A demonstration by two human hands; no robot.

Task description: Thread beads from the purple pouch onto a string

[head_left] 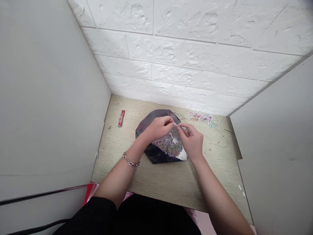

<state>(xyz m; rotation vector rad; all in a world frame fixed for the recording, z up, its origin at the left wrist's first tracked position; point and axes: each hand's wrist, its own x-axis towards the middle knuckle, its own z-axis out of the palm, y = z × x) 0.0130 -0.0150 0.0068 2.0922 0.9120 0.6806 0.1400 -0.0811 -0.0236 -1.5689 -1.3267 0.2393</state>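
Observation:
My left hand (162,126) is closed in a pinch above a dark, many-sided tray (153,118). Close beside it, my right hand (192,138) pinches too, thumb against forefinger, so the fingertips of both hands nearly meet. Whatever lies between the fingertips is too small to make out. Under the hands, a heap of small multicoloured beads (168,148) fills the middle of the tray, on a whitish lining that shows at its right corner. My left wrist wears a silver chain bracelet (131,160).
Strung clear and coloured beads (204,118) lie at the back right of the wooden table (166,182), with thin thread trailing from them. A red tube (121,118) is at the left. White brick-patterned wall (166,49) stands behind, and pale panels close in both sides.

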